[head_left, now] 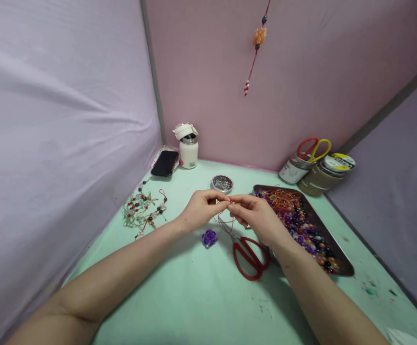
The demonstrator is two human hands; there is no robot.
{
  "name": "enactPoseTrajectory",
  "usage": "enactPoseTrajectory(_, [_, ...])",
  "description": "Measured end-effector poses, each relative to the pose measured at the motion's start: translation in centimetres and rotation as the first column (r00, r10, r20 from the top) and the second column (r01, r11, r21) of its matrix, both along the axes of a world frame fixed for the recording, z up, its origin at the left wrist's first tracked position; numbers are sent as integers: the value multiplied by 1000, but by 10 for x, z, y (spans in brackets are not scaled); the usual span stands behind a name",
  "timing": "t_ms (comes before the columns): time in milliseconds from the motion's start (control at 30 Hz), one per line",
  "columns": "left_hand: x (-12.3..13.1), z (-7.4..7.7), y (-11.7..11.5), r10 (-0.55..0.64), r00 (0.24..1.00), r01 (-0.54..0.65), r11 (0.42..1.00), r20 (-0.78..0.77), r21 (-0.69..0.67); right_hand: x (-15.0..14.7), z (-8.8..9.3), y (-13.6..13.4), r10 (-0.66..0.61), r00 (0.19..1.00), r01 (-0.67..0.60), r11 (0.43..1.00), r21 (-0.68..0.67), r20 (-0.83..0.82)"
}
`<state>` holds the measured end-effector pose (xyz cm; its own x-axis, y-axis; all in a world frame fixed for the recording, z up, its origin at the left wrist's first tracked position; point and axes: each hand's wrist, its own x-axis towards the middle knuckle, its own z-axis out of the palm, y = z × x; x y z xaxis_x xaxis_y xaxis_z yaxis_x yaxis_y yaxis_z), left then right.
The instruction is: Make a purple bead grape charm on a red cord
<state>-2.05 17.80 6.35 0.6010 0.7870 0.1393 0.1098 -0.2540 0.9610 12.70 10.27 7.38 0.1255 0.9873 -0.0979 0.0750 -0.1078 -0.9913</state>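
Note:
My left hand (pixel 207 207) and my right hand (pixel 252 214) meet fingertip to fingertip over the middle of the table. Both pinch a thin red cord (pixel 232 221), whose loops hang down below the fingers. Beneath my right hand lie red-handled scissors (pixel 250 258), their blades partly covered by the cord and fingers. A purple bead cluster (pixel 209 238) rests on the table just below my left hand. Behind my hands is a small round clear container (pixel 222 183) of tiny shiny pieces.
At right, a metal tray (pixel 338 244) holds many loose beads and tangled cord. Jars (pixel 321 177) stand behind it, one with scissors (pixel 314 148). Beaded strings (pixel 145 206), a phone (pixel 165 163) and a white bottle (pixel 189 152) are at left. A beaded pendant (pixel 260 36) hangs ahead.

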Motion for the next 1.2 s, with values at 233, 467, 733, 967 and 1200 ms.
enactPoseTrajectory(233, [-2,-1,-4,53,997,-25,923,-64,385,-4,1,0,4,998,-8,997,77,63])
enactPoseTrajectory(467, [-1,0,-8,72,995,-40,923,-71,382,-5,-10,1,-226,901,86,930,358,371])
enactPoseTrajectory(733, [1,-1,-13,106,992,-88,970,-67,226,-12,-3,-4,-395,820,157,850,502,413])
enactPoseTrajectory(967, [1,6,-11,-70,992,58,992,-104,-115,22,15,-3,-383,920,338,878,340,76])
enactPoseTrajectory(1200, [-1,8,-12,-277,961,249,892,-21,-378,53,22,2,-320,882,423,861,282,-346])
